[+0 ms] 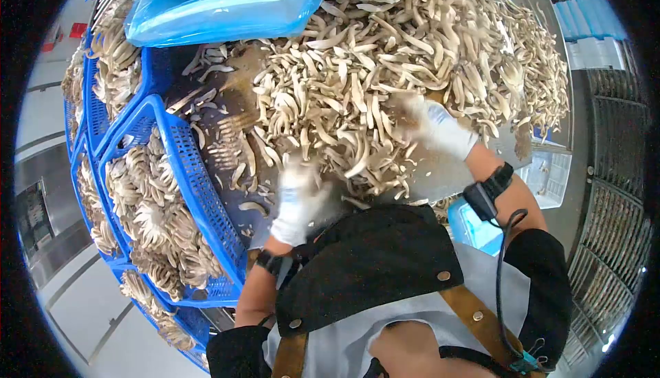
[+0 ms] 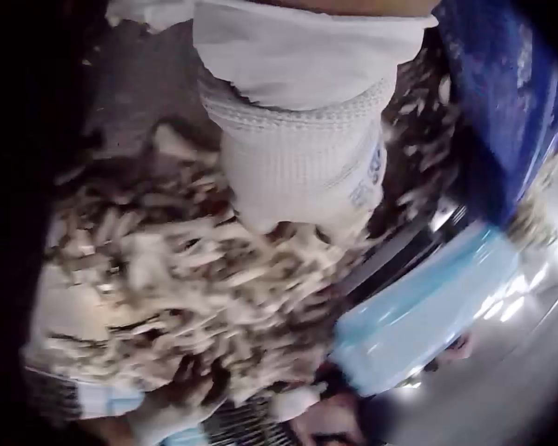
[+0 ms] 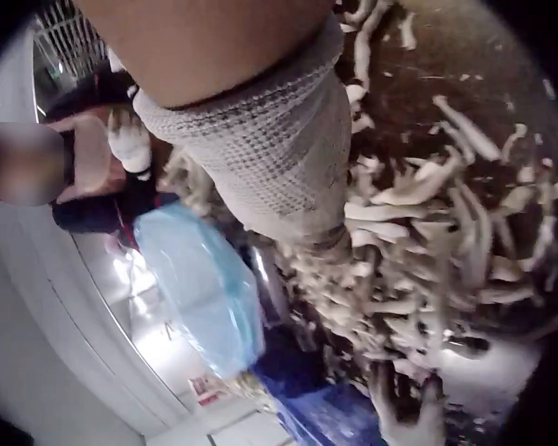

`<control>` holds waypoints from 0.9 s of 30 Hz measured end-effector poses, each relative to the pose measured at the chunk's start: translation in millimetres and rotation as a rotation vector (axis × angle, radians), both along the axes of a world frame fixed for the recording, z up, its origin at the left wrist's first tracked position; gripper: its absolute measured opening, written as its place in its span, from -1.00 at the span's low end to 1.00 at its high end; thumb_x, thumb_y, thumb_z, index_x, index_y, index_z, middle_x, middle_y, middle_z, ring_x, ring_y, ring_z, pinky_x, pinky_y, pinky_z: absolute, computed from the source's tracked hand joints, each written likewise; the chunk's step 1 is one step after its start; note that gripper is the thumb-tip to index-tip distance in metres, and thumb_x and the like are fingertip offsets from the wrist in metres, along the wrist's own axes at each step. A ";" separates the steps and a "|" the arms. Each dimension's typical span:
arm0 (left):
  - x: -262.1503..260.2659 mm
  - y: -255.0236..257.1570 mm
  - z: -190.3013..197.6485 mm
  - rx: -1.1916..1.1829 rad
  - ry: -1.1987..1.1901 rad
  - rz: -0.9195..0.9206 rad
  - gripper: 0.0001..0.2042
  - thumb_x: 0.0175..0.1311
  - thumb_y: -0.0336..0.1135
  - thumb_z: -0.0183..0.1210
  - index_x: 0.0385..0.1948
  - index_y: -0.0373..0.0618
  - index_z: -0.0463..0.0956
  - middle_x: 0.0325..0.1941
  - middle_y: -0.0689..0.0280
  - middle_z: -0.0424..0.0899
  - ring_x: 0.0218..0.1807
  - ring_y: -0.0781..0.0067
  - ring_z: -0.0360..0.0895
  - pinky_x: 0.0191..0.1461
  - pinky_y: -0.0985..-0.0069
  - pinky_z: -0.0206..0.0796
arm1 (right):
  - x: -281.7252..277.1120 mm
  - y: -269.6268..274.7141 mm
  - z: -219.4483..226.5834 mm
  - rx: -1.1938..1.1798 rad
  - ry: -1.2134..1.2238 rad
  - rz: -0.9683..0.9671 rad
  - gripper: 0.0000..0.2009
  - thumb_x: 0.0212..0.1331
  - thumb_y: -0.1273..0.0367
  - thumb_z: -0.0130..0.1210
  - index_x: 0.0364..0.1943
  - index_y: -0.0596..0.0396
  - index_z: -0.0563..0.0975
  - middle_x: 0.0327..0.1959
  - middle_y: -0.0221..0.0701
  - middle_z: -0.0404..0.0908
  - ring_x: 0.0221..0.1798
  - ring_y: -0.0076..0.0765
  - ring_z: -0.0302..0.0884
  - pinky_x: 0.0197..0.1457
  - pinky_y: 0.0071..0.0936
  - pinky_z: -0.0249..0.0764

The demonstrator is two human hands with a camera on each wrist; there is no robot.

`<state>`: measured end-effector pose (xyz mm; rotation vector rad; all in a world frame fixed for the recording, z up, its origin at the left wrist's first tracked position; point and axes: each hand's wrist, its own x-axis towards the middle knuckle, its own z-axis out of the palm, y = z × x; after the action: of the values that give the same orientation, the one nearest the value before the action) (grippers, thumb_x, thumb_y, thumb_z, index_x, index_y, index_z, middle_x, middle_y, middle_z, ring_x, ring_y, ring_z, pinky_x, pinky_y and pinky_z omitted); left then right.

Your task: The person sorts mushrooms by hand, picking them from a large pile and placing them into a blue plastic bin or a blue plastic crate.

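A big heap of pale, long-stemmed mushrooms (image 1: 385, 55) covers a dark metal table (image 1: 227, 82). Both hands wear white knit gloves and are blurred by motion. My left hand (image 1: 299, 199) is at the heap's near edge, among scattered loose mushrooms. My right hand (image 1: 433, 127) is pushed into the heap's near right side. In the left wrist view the left glove (image 2: 298, 158) ends in mushrooms (image 2: 186, 279) and its fingers are hidden. In the right wrist view the right glove (image 3: 270, 158) also runs into mushrooms (image 3: 428, 251), fingers buried.
Blue mesh crates (image 1: 199, 192) holding mushroom clusters (image 1: 151, 213) stand stacked at the left. A bin lined with light blue plastic (image 1: 227, 0) sits at the table's far side. Another person (image 3: 102, 158) stands beyond it. Wire racks (image 1: 619, 192) are on the right.
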<state>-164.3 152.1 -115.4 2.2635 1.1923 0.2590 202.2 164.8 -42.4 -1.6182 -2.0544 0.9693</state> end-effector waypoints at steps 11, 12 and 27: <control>24.6 37.1 16.5 -0.218 -0.137 0.435 -0.32 0.13 -0.32 0.21 0.34 -0.24 0.20 0.16 -0.09 0.46 0.28 -0.11 0.34 0.34 0.20 0.21 | -52.0 167.4 -27.4 -0.175 -0.597 -0.192 -0.29 0.08 0.01 0.19 0.34 -0.10 0.29 0.28 0.02 0.31 0.33 0.23 0.26 0.37 0.06 0.22; 39.4 20.2 21.6 -0.199 -0.172 0.337 -0.35 0.11 -0.34 0.21 0.30 -0.23 0.26 0.14 -0.07 0.48 0.26 -0.11 0.36 0.30 0.19 0.27 | -49.3 165.0 -22.3 -0.310 -0.472 -0.079 -0.28 0.08 -0.02 0.18 0.34 -0.09 0.29 0.31 0.04 0.27 0.35 0.25 0.22 0.39 0.05 0.20; 117.9 279.1 -12.6 0.207 -0.141 0.049 -0.51 0.21 0.05 0.16 -0.02 -0.19 0.55 0.09 -0.03 0.54 0.13 -0.08 0.43 0.24 0.16 0.28 | -12.6 234.9 -40.0 0.187 -0.476 -0.138 -0.51 0.17 0.23 0.16 0.14 0.23 0.45 0.18 -0.08 0.43 0.16 0.03 0.45 0.18 -0.18 0.42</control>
<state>-46.4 431.2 -128.0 2.3483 1.1943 0.5757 189.6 399.7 -82.4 -1.9956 -2.2022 0.3510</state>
